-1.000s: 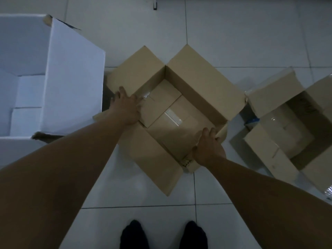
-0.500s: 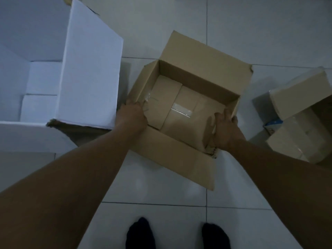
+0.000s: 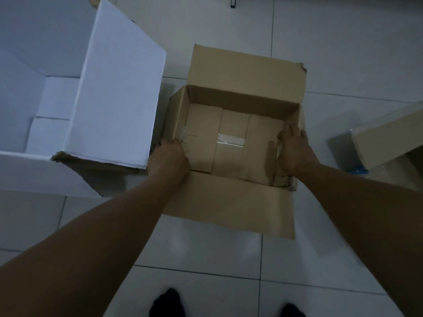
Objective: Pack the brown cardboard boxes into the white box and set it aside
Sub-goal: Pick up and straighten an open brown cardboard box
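An open brown cardboard box [image 3: 247,72] sits in the middle of the view above the tiled floor, its flaps spread and its taped bottom showing. My left hand [image 3: 168,160] grips its left wall near the front corner. My right hand [image 3: 294,152] grips the right wall, fingers over the folded side flap. To the left stands the large white box [image 3: 119,92], open, with its tall right flap upright next to the brown box. Its inside shows white flaps at the bottom.
A second brown cardboard box [image 3: 389,136] lies at the right edge, partly cut off, with something blue [image 3: 359,171] beside it. My two dark-socked feet [image 3: 167,303] stand on the pale floor tiles below the box. A small dark object [image 3: 233,3] sits at the top.
The brown box has turned from a diagonal to a square-on position and come closer to the white box. Both hands have stayed gripped on its side walls. The second brown box has slid toward the right edge.
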